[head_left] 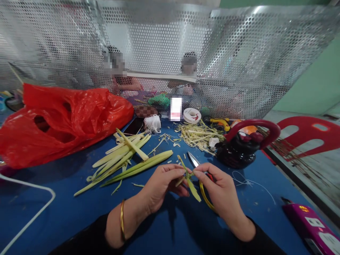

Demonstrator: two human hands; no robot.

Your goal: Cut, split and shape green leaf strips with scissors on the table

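My left hand (162,184) and my right hand (221,191) meet over the blue table (66,212), both pinching a small folded green leaf strip (189,180). The strip's ends stick up and down between my fingertips. My right hand also keeps scissors (198,170) with yellow handles looped under its fingers, the blade pointing away. A gold bangle sits on my left wrist. A pile of long green leaf strips (124,156) lies just beyond my left hand.
A red plastic bag (58,120) fills the left. Leaf trimmings (198,134), white thread (152,124), a tape roll (191,115), a phone (134,125) and a dark basket (241,148) lie behind. A purple device (310,223) sits at the right edge. Two people sit behind a perforated screen (239,60).
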